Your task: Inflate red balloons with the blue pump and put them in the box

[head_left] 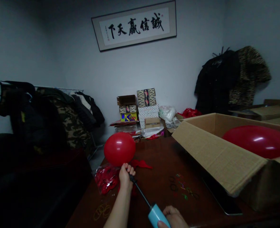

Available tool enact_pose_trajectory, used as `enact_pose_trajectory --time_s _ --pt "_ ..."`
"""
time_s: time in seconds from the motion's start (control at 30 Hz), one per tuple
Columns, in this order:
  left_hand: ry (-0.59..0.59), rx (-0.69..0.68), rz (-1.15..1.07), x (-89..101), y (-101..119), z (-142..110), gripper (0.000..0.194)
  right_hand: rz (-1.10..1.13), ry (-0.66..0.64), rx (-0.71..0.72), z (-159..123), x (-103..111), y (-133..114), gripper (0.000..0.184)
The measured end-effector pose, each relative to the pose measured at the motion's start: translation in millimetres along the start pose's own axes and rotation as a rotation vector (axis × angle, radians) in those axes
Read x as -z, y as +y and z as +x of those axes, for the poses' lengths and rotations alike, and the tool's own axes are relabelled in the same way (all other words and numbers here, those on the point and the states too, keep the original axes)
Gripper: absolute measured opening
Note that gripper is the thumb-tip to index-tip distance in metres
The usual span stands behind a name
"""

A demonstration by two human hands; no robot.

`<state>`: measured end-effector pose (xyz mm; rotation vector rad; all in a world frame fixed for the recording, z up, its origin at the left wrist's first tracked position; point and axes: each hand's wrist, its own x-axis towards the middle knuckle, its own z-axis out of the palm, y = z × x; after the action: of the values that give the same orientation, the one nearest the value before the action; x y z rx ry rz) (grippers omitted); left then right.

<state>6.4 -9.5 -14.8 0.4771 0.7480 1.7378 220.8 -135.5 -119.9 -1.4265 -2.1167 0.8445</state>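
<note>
My left hand (pixel 125 174) is closed around the neck of a partly inflated red balloon (pixel 119 148), pinching it onto the black nozzle of a hand pump. The pump's thin black rod (pixel 141 193) runs back to its light blue barrel (pixel 157 217), which my right hand (pixel 174 217) grips at the bottom edge of the view. Both are held just above a dark wooden table (pixel 163 158).
A clear bag of flat red balloons (pixel 106 179) lies by my left hand. Loose rubber bands (pixel 184 188) and yellow bands (pixel 102 210) are scattered on the table. An open cardboard box (pixel 216 152) at right holds an inflated red balloon (pixel 258 141). Boxes are stacked at the wall.
</note>
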Motion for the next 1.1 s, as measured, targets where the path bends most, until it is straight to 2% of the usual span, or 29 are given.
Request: enact_pose_trajectory --time_s 0.13,0.27,0.57,0.73,0.87,1.1 --pt "-0.03 0.065 -0.009 -11.0 -22 -13 0.027 0.097 0.047 0.015 4 14 -27 0.068" --pt "-0.06 0.11 -0.009 -19.5 -43 -25 0.03 0.219 0.112 -0.063 17 26 -47 0.071" --pt "-0.007 0.101 0.075 -7.5 -55 -26 0.031 0.2 0.085 -0.084 23 11 -36 0.088" --pt "-0.013 0.069 0.079 -5.9 -45 -19 0.028 0.141 0.078 -0.059 19 7 -26 0.074" --pt "0.007 0.03 0.063 -6.8 -25 -7 0.025 0.072 0.06 -0.029 14 8 -15 0.059" --pt "0.059 -0.062 0.045 4.1 11 15 0.022 -0.033 0.042 -0.014 2 16 -17 0.052"
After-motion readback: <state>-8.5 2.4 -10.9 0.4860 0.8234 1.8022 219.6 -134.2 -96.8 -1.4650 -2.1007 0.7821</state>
